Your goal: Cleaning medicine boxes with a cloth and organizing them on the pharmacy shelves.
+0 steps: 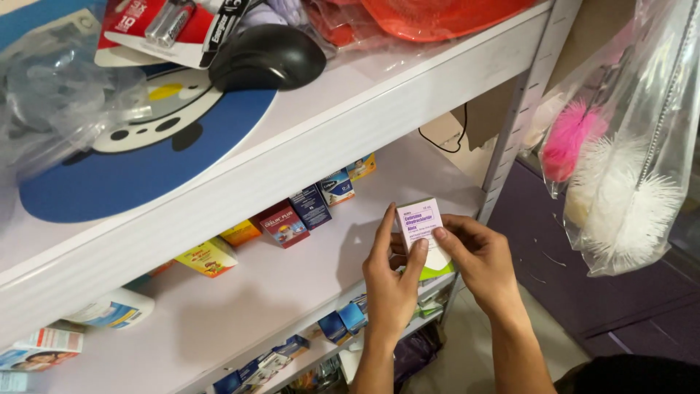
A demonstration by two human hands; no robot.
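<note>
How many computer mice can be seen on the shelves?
1. A black computer mouse lies on the top shelf, resting on the round blue mouse pad. Others may be hidden behind clutter.

The box's point(423, 228) lower half is hidden behind both hands' fingers point(408, 263). The batteries point(164, 22) are cut off by the top edge; lower-shelf boxes point(343, 322) look too small to identify.

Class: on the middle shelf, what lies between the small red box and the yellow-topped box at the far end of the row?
In the head view, two blue boxes: a dark blue box beside the red box, then a lighter blue box next to the yellow-topped box.
</note>
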